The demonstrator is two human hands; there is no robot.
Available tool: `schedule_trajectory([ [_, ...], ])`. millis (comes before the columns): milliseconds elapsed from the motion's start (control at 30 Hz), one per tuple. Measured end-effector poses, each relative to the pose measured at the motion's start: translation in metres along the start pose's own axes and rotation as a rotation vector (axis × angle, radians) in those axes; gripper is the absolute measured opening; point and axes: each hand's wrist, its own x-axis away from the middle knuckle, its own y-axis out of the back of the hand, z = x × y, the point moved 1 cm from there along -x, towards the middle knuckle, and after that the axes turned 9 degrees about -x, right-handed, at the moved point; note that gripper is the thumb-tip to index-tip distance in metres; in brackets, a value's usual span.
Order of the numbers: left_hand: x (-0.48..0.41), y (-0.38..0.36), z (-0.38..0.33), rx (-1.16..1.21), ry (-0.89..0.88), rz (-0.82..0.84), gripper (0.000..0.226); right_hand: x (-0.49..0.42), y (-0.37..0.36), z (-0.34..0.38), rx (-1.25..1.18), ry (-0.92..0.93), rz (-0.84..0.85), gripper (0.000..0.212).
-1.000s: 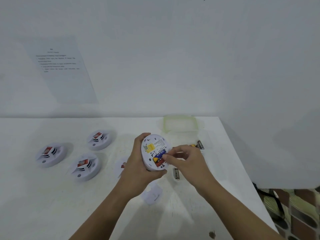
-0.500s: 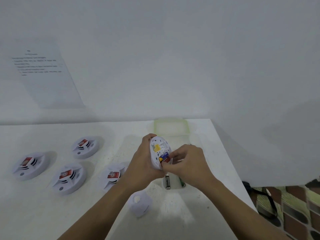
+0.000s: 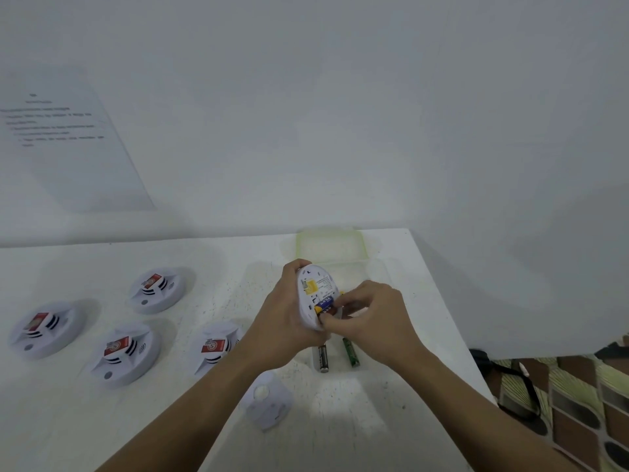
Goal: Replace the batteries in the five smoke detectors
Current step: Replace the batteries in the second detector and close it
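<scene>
The left hand [image 3: 286,311] grips the detector [image 3: 315,291] above the tabletop [image 3: 340,420]; the right hand [image 3: 371,315] pinches its battery [image 3: 323,304].

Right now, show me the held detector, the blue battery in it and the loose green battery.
held detector [image 3: 316,283], head view, on its labelled back face.
blue battery [image 3: 324,302], head view, on its exposed side.
green battery [image 3: 351,352], head view, on the middle of its body.
</scene>
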Motion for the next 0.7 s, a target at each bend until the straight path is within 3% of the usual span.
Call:
schedule_trajectory([
  [233,0.005,-0.001,0.003,0.005,0.011,-0.029,0.093,0.002,-0.004,-0.005,-0.419,-0.292,0.058,0.025],
  [700,0.012,-0.005,0.005,0.057,0.006,-0.049,0.1,0.0,-0.013,-0.017,-0.467,-0.317,0.047,0.022],
])
